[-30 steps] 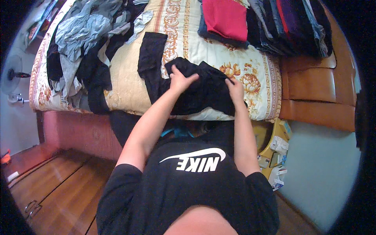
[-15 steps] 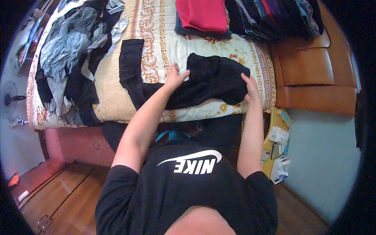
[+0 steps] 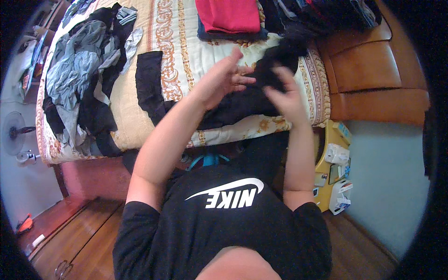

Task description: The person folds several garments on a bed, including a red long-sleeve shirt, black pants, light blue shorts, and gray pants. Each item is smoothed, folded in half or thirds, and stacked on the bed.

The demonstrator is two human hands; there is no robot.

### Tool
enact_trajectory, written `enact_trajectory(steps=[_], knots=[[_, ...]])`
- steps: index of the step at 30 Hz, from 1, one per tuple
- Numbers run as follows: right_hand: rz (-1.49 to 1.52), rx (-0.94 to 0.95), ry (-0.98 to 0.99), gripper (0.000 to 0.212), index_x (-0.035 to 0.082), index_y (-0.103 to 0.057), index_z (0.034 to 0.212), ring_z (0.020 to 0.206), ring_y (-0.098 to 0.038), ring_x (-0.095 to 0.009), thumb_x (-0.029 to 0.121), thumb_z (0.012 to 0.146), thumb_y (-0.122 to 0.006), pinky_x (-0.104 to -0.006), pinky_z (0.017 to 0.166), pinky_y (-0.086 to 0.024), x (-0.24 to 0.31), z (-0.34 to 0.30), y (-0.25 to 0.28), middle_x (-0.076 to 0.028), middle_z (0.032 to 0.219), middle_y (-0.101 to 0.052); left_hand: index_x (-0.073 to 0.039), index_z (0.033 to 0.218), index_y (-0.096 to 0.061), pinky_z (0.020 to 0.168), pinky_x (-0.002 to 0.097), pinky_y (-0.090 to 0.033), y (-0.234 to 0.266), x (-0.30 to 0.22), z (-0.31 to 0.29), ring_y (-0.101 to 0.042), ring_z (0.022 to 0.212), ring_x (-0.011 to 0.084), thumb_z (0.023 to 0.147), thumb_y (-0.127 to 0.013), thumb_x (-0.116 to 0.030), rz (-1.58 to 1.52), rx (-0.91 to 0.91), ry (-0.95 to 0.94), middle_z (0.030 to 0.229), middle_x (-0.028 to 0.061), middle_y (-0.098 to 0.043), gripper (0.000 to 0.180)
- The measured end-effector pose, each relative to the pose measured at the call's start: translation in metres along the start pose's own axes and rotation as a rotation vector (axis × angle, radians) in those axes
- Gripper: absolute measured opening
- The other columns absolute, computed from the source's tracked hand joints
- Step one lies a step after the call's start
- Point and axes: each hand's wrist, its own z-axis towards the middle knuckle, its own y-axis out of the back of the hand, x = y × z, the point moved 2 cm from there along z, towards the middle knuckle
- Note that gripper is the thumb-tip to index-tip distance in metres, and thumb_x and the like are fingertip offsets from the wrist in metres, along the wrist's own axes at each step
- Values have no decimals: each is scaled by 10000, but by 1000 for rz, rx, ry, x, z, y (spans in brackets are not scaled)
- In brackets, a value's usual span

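A black garment (image 3: pixel 242 103), probably trousers by its long leg-like parts, lies along the near side of the bed. One part bends away at the left, while the right end is raised and smeared by motion. Over the middle of the cloth is my left hand (image 3: pixel 223 80), its fingers spread and nothing in them. My right hand (image 3: pixel 288 97) is at the garment's right part, blurred, with thumb and fingers apart; no grip on the cloth shows.
The bed (image 3: pixel 182 60) has a patterned cover. Grey and black clothes (image 3: pixel 81 70) heap on its left. A folded red garment (image 3: pixel 228 16) lies on dark cloth at the far side, beside piled dark clothes (image 3: pixel 322 18). A brown leather headboard (image 3: pixel 364 70) borders the right.
The garment's right part has gone from lying flat to flung up and away. My right hand has come off its right edge and moved left; my left hand has moved farther away and right.
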Motion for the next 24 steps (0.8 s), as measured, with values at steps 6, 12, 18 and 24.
enact_trajectory(steps=[6,12,18,24], knots=[[-445,98,396,292,101,-588,954,847,-573,-265,39,669,-580,-351,708,-486,44,-34,-144,-179,1112,-503,-19,972,-578,680,279,-464,84,-2,-57,-570,754,152,747,-650,-98,320,-458,-245,860,51,-607,249],[-593,347,223,148,117,-554,837,705,-577,-249,68,698,-542,-353,529,-486,-24,-98,-184,-75,751,-491,-14,1199,-453,992,426,-308,183,62,-136,-447,1145,269,882,-460,-310,-669,-407,-222,1233,126,-483,434],[-529,411,415,164,79,-517,856,693,-584,-229,39,698,-534,-328,525,-481,-15,-123,-187,-82,837,-519,-26,1292,-361,1068,452,-120,220,117,-179,-258,1280,300,874,-415,-286,-1025,-135,-417,1364,120,-336,495],[-614,291,131,493,60,-440,1063,693,-577,-252,14,616,-642,-343,563,-482,-31,-125,-186,-85,840,-520,-34,1311,-334,1062,483,-96,218,115,-192,-231,1288,320,849,-422,-315,-1103,-71,-470,1381,123,-305,547]])
